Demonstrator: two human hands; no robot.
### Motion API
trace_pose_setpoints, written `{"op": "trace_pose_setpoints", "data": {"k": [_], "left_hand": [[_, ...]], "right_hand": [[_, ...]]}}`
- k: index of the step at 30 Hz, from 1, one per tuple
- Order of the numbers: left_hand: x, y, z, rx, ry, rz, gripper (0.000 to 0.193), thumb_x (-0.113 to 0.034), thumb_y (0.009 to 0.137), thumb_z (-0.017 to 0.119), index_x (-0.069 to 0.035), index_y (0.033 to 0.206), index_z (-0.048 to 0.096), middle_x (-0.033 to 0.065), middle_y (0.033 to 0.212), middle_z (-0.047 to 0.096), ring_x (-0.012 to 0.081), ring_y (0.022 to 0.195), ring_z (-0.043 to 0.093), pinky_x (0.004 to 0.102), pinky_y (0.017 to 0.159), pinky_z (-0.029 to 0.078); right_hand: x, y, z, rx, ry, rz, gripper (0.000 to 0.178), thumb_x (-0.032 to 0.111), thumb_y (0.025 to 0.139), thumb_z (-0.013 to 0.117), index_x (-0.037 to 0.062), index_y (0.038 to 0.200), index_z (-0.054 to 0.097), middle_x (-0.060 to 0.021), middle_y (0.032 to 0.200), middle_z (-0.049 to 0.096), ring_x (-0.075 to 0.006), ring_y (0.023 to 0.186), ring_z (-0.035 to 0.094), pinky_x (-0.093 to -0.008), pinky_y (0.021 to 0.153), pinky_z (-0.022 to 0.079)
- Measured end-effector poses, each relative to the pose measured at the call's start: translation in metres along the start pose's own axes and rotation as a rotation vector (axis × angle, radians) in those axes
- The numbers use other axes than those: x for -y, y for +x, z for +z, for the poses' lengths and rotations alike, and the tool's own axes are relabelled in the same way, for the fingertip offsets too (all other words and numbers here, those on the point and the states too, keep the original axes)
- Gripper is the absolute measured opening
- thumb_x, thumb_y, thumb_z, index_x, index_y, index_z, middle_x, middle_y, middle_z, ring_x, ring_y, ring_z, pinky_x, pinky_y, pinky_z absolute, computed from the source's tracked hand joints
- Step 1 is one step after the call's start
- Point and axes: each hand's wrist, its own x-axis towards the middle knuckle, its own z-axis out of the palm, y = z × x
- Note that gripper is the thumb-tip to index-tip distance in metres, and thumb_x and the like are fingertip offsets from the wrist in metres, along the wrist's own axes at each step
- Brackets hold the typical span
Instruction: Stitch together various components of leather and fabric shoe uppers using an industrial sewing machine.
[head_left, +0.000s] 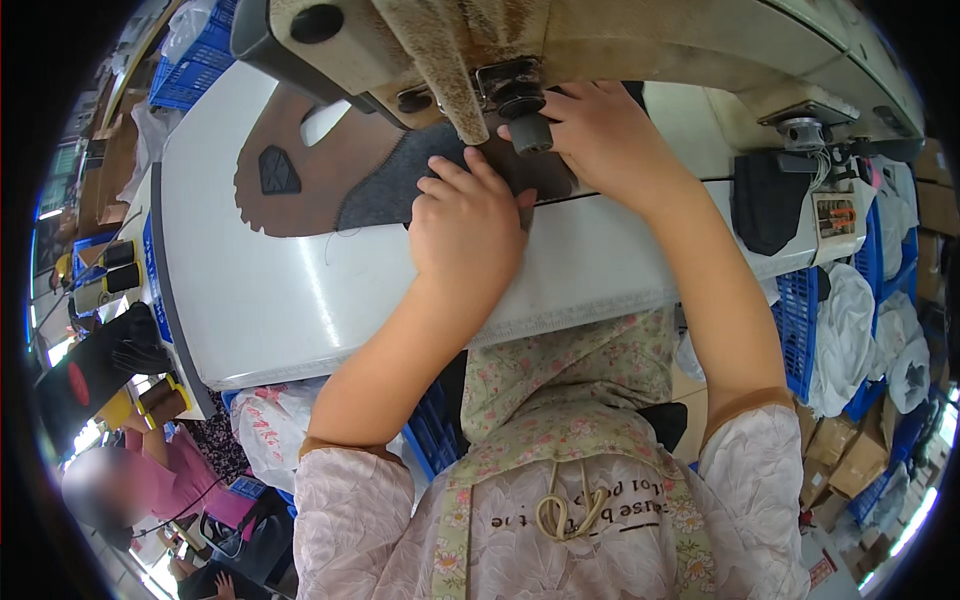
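A brown and dark grey piece of sewn fabric [310,185] with a cutout hole and a black angular patch lies on the white sewing machine table, running under the machine head. My left hand [465,220] rests on the grey part, fingers spread and pressing down close beside the needle area. On the far side of the dark cylindrical knob [530,135], my right hand [610,140] lies over the fabric with its fingers apart. The machine head partly covers its fingertips. The needle itself is hidden behind the head of the sewing machine [640,45].
A black pouch [770,200] hangs at the right end of the white table [300,310]. Blue crates [797,325] with plastic bags stand at the right, with cardboard boxes [845,450] beyond. Thread spools [122,265] are on the left, where another person in pink [190,480] sits.
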Motion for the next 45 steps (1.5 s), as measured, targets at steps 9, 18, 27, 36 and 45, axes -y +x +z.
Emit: {"op": "trace_pose_setpoints", "data": {"k": [9,18,27,36,45], "left_hand": [[-0.013,0.007,-0.009,0.013,0.191,-0.014,0.060,-0.052,0.090,0.061,0.003,0.114,0.066,0.0312,0.107,0.069,0.0301,0.074,0.071,0.0356,0.060,0.056],[0.052,0.006,-0.028,0.174,-0.239,0.135,0.064,-0.044,0.082,0.071,0.000,0.127,0.063,0.0133,0.105,0.063,0.0318,0.108,0.062,0.0385,0.082,0.052],[0.089,-0.002,0.012,-0.045,-0.524,0.303,0.058,-0.042,0.084,0.072,-0.020,0.136,0.062,0.0166,0.138,0.051,0.0412,0.131,0.043,0.0497,0.110,0.037],[0.087,-0.004,0.013,-0.045,-0.523,0.270,0.057,-0.041,0.084,0.072,-0.021,0.136,0.062,0.0156,0.141,0.052,0.0430,0.134,0.041,0.0509,0.111,0.036],[0.094,-0.006,0.013,-0.071,-0.582,0.284,0.060,-0.037,0.080,0.075,-0.005,0.129,0.063,0.0153,0.141,0.055,0.0410,0.132,0.046,0.0505,0.114,0.034]], "right_hand": [[-0.017,0.009,0.009,0.013,0.171,0.015,0.033,0.014,0.086,0.060,0.0321,0.110,0.075,0.0033,0.126,0.066,-0.0206,0.109,0.065,-0.0373,0.094,0.048],[0.011,0.004,-0.008,-0.172,0.069,0.045,0.024,0.013,0.084,0.063,0.0217,0.101,0.078,-0.0079,0.102,0.069,-0.0279,0.098,0.065,-0.0419,0.084,0.053],[0.039,-0.007,0.016,-0.212,0.082,0.250,0.031,0.020,0.085,0.070,0.0159,0.116,0.071,-0.0022,0.082,0.058,-0.0224,0.077,0.060,-0.0370,0.066,0.049],[0.038,-0.007,0.020,-0.245,0.107,0.247,0.034,0.017,0.084,0.072,0.0130,0.118,0.070,-0.0024,0.080,0.054,-0.0219,0.077,0.059,-0.0377,0.066,0.048],[0.044,-0.018,0.008,-0.112,0.123,0.302,0.031,0.020,0.084,0.073,0.0157,0.115,0.073,-0.0056,0.098,0.065,-0.0260,0.094,0.061,-0.0404,0.077,0.049]]}}
